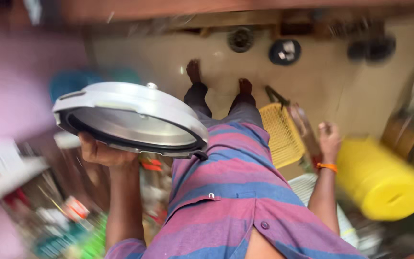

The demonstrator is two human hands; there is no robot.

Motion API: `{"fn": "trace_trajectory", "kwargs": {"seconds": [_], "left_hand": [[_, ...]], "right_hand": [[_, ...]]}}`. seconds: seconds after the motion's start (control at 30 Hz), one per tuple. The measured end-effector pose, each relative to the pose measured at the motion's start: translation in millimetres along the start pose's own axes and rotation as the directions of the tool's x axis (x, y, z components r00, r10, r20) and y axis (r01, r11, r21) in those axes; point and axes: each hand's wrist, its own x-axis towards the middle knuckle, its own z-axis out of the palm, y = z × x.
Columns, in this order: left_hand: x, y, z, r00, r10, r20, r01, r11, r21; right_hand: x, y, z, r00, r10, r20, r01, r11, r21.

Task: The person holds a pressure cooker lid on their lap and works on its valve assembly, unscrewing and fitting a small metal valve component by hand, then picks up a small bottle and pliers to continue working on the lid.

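My left hand point(100, 152) holds a round silver pressure-cooker lid point(130, 117) from below, at its near rim. The lid is tilted, and its dark rubber gasket and shiny underside face me. My right hand point(329, 138) hangs at my side with an orange band on the wrist. Its fingers look curled with nothing visible in them, and the view is blurred. It is close to a yellow mesh basket point(281, 134). My striped purple and blue shirt point(235, 192) and my bare feet point(193, 71) on the beige floor fill the middle.
A yellow plastic drum point(379, 180) lies at the right. Dark round objects point(284, 52) sit on the floor near a wooden edge at the top. Blurred shelves with cluttered small goods point(68, 216) fill the lower left. A teal round shape point(73, 81) is behind the lid.
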Motion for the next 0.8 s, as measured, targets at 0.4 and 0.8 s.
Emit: {"fn": "trace_trajectory", "kwargs": {"seconds": [0.4, 0.8], "left_hand": [[-202.9, 0.7, -73.6, 0.373, 0.65, -0.662, -0.651, 0.691, 0.313], [-223.8, -79.2, -193.4, 0.585, 0.462, -0.667, -0.735, 0.65, -0.194]], "right_hand": [[21.5, -229.4, 91.9, 0.63, 0.145, 0.763, 0.246, 0.895, -0.373], [58.2, -281.4, 230.4, 0.565, -0.104, 0.819, 0.676, 0.628, -0.386]]}}
